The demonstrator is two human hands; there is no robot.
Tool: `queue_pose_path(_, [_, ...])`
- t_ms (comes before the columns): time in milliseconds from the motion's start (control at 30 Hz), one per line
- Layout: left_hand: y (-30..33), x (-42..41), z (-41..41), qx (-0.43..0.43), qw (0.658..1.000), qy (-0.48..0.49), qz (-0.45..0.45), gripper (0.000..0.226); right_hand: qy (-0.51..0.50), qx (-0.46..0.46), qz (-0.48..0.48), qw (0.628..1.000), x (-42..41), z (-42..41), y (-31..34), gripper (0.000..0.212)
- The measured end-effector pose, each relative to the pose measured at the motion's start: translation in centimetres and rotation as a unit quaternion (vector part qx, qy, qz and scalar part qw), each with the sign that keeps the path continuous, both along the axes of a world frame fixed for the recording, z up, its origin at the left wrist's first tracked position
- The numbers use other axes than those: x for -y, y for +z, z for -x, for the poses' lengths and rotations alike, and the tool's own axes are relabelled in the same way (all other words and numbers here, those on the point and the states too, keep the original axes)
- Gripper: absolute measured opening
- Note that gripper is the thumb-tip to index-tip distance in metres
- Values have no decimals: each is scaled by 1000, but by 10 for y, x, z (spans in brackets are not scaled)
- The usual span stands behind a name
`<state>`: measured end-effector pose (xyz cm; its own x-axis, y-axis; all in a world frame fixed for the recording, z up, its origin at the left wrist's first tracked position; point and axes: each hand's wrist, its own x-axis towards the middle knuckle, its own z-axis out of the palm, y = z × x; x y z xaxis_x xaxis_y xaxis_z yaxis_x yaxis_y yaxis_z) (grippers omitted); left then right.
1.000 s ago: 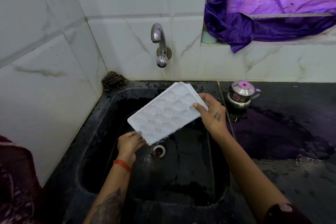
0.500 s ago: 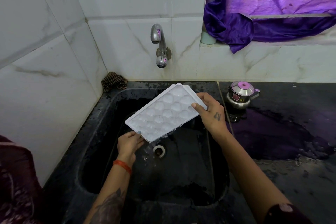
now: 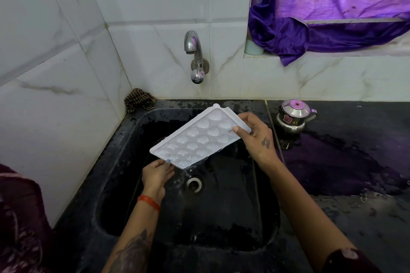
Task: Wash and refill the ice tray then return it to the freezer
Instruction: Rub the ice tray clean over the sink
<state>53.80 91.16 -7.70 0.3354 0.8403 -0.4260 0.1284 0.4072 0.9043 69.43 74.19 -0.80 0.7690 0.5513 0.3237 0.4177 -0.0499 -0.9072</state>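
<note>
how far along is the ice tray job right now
Early to midway. Done: the white ice tray is out and over the black sink. In hand: the left hand and right hand hold its two ends, tilted down toward the drain, with water dripping off the low edge. Left: the tap shows no flow, so refilling remains, then the freezer.

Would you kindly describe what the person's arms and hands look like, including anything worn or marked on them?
Both forearms are bare. The left hand has an orange-red thread band at the wrist and a large dark tattoo on the forearm. The right hand bears a small dark tattoo on its back; a maroon sleeve shows near the elbow.
</note>
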Motion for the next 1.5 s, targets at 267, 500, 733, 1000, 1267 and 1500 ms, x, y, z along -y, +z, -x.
queue_pose_path(267, [5, 2, -1, 18, 1000, 7, -13, 20, 11, 15, -9, 1000, 0, -2, -1, 14])
queue_pose_path(500, [9, 3, 0, 46, 998, 22, -28, 19, 25, 11, -16, 999, -1, -1, 4, 17])
queue_pose_path(733, [10, 2, -1, 58, 997, 32, -43, 21, 40, 1, -39, 998, -1, -2, 3, 19])
queue_pose_path(1000, [8, 1, -2, 68, 995, 46, -56, 22, 65, -5, -68, 996, -1, -1, 3, 6])
queue_pose_path(1267, [7, -1, -3, 77, 993, 57, -63, 23, 83, -5, -82, 993, 0, -1, 3, 31])
queue_pose_path(1500, [6, 0, -2, 85, 993, 53, -63, 19, 77, 4, -78, 994, 0, -2, 3, 17])
